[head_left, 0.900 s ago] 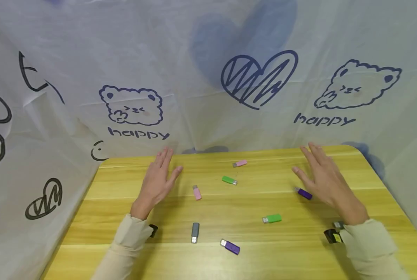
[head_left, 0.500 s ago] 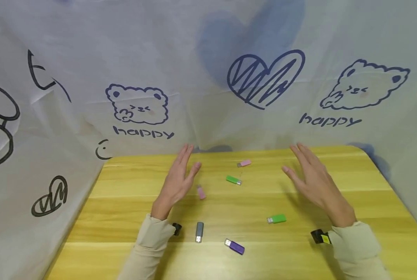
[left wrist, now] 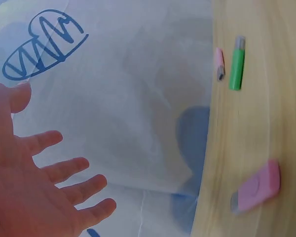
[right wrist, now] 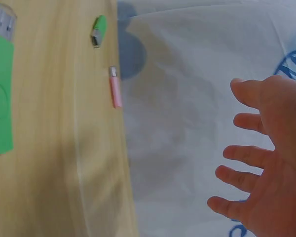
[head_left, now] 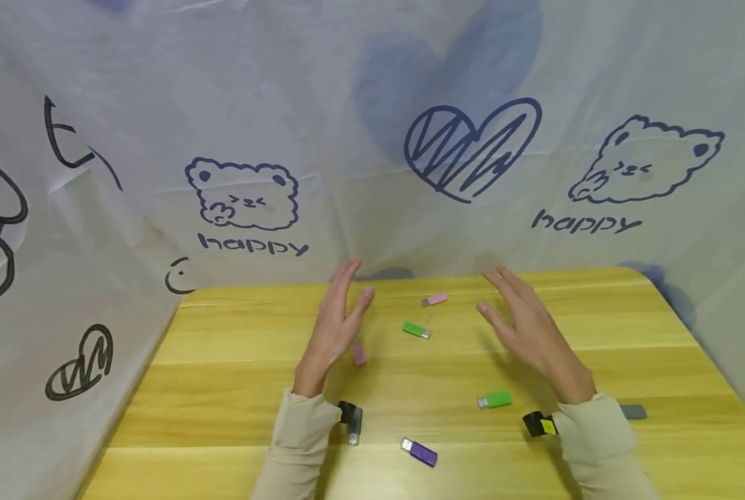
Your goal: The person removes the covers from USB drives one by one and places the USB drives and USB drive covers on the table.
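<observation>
My left hand (head_left: pixel 331 330) is held over the table with its fingers extended and thumb apart, gripping nothing. Just beside it lies a pink USB stick (head_left: pixel 360 355), partly covered by the hand. My right hand (head_left: pixel 531 333) is likewise raised, fingers spread, holding nothing. Between the hands are a green USB stick (head_left: pixel 416 330) and a second pink USB stick (head_left: pixel 434 299). Nearer to me lie another green USB stick (head_left: pixel 494 400), a purple USB stick (head_left: pixel 419 453) and a grey USB stick (head_left: pixel 355 430) partly behind the left wrist camera. Both wrist views show empty palms.
The USB sticks lie scattered on a yellow wood-grain table (head_left: pixel 222 389). A grey USB stick (head_left: pixel 632 412) pokes out past the right sleeve. White cloth (head_left: pixel 360 139) with drawn bears and hearts hangs behind the table. Black cameras (head_left: pixel 539 423) sit at both wrists.
Both hands have moved inward, closer together. The right hand has come left, and the purple USB stick near it is no longer visible. A grey one shows right of the sleeve.
</observation>
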A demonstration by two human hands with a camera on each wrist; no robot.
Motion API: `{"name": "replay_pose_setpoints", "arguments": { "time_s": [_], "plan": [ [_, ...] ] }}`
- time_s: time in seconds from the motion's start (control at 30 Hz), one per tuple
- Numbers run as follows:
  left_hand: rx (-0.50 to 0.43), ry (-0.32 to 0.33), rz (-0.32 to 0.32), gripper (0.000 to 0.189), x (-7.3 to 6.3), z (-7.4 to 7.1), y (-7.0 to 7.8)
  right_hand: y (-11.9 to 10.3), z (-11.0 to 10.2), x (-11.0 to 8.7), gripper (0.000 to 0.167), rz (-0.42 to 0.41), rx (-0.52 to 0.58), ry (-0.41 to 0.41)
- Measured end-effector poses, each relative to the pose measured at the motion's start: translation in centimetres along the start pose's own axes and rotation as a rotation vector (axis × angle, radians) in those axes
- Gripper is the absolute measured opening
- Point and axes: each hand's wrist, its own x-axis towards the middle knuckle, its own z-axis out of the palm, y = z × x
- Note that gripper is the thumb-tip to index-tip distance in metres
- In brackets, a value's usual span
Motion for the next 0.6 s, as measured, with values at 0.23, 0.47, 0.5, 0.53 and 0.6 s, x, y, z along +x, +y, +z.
{"name": "replay_pose_setpoints", "arguments": {
  "time_s": [0.23, 0.47, 0.5, 0.53, 0.6],
  "plan": [
    [-0.019, -0.023, -0.022, 0.062, 0.6, 1.4, -0.1, 0.2, 1.6, 1.6, 0.056, -0.049, -0.019, -0.037],
    [-0.039, -0.049, -0.012, 0.061, 0.7, 2.4, -0.5, 0.6, 3.0, 3.4, 0.049, -0.094, -0.034, -0.068],
    [-0.049, -0.052, -0.008, 0.061, 0.6, 2.5, -0.5, 0.7, 3.3, 3.7, 0.049, -0.099, -0.037, -0.076],
    [-0.061, -0.055, -0.005, 0.061, 0.6, 2.6, -0.6, 0.7, 3.5, 4.0, 0.048, -0.102, -0.039, -0.085],
    [-0.093, -0.067, -0.006, 0.062, 0.5, 2.8, -0.7, 0.6, 3.9, 4.7, 0.047, -0.108, -0.047, -0.109]
  ]
}}
